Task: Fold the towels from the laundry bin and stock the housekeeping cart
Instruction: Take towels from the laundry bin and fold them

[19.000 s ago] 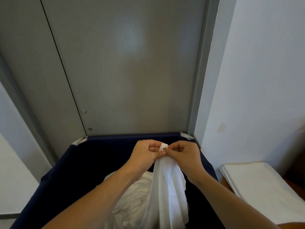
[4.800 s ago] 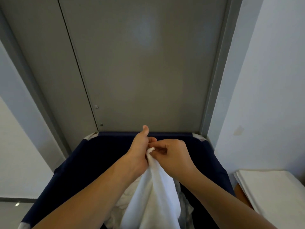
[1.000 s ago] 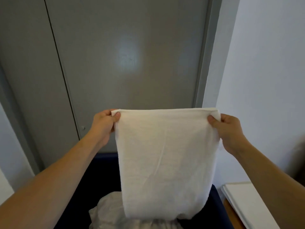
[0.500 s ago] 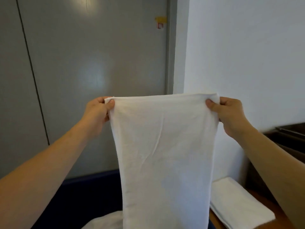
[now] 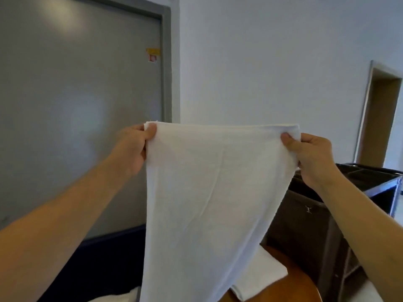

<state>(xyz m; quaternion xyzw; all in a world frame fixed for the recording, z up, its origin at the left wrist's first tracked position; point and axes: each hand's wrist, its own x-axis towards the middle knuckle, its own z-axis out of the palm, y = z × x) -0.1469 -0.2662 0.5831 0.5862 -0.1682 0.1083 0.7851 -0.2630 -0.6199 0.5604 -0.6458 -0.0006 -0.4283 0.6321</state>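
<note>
grey door (image 5: 76,105) and white wall behind. towel (image 5: 209,192) hangs mid-air, top corners pinched by left hand (image 5: 133,149) and right hand (image 5: 311,155). folding step underway; next likely bring corners together. laundry bin (image 5: 104,258) holds more white linen, folded towel (image 5: 259,277) beside, housekeeping cart (image 5: 322,214) right.

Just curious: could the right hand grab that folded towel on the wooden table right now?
Probably not. The right hand grips a top corner of the hanging towel, which hides part of the folded towel lying well below.
</note>
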